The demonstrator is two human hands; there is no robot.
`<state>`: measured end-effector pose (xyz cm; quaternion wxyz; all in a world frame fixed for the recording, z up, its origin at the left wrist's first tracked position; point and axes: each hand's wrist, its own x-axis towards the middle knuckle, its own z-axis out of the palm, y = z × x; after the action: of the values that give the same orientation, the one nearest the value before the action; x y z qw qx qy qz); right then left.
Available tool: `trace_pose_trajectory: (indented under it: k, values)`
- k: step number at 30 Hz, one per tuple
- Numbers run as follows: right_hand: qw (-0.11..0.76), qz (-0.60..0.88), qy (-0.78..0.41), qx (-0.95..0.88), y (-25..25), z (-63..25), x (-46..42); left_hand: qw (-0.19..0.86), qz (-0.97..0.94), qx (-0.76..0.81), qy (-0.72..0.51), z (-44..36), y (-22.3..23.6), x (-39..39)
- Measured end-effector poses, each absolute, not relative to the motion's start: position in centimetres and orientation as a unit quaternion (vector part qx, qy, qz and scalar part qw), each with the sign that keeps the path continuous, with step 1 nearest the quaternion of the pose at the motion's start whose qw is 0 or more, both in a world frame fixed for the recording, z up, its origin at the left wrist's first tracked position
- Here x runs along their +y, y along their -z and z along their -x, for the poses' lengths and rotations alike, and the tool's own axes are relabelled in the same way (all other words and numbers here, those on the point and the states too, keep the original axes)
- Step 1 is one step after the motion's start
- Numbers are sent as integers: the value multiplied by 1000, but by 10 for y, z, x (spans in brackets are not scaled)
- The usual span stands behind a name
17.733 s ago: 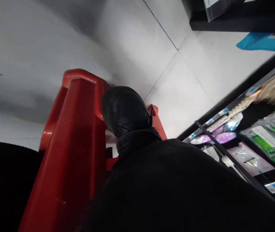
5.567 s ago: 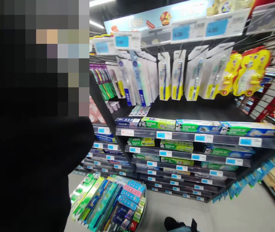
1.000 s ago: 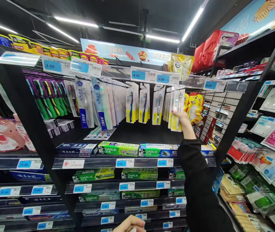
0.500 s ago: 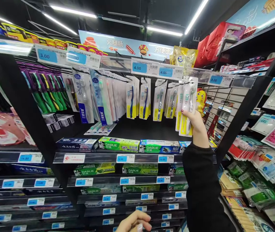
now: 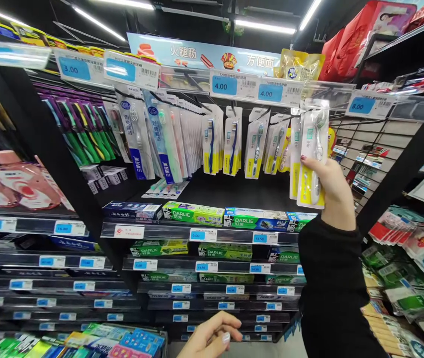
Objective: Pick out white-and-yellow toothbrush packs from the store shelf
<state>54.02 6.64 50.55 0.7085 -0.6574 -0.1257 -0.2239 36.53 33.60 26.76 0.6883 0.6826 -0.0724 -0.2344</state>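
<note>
My right hand [image 5: 333, 186], in a black sleeve, grips a packaged toothbrush [image 5: 311, 164] with a clear front and yellow lower card. The thumb presses on the front, and the fingers are hidden behind it. Just left of and behind this pack is another similar toothbrush pack [image 5: 294, 164]. Whether the gripped pack still hangs on its hook I cannot tell. Low in the middle, my left hand [image 5: 213, 335] is empty, its fingers loosely bent and apart from the thumb. More toothbrush packs [image 5: 258, 144] hang on hooks to the left.
Above the hooks runs a price rail [image 5: 239, 87]. DARLIE toothpaste boxes [image 5: 193, 213] line the shelf below. Pink bottles [image 5: 29, 181] stand at the left, and a wire grid [image 5: 376, 164] is at the right. Colourful packages [image 5: 122, 343] lie at the bottom left.
The view has shifted, bringing colourful packages in at the bottom left. My right hand and the gripped toothbrush have moved right, widening the gap to the hanging packs. My left hand looks much the same.
</note>
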Motion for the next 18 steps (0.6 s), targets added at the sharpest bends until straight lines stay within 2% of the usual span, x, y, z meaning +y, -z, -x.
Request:
trace_pose_trajectory:
  k: [7,13,18]
  values:
    - [579,769,265,-46,-523,-525,47,664,-696,-55,268,-365,-288,330]
    - [658,737,154,-20,-534,-515,38,645,-708,-65,281,-359,-305,331]
    - [632,756,168,-4,-539,-509,39,596,-730,-87,322,-362,-312,329]
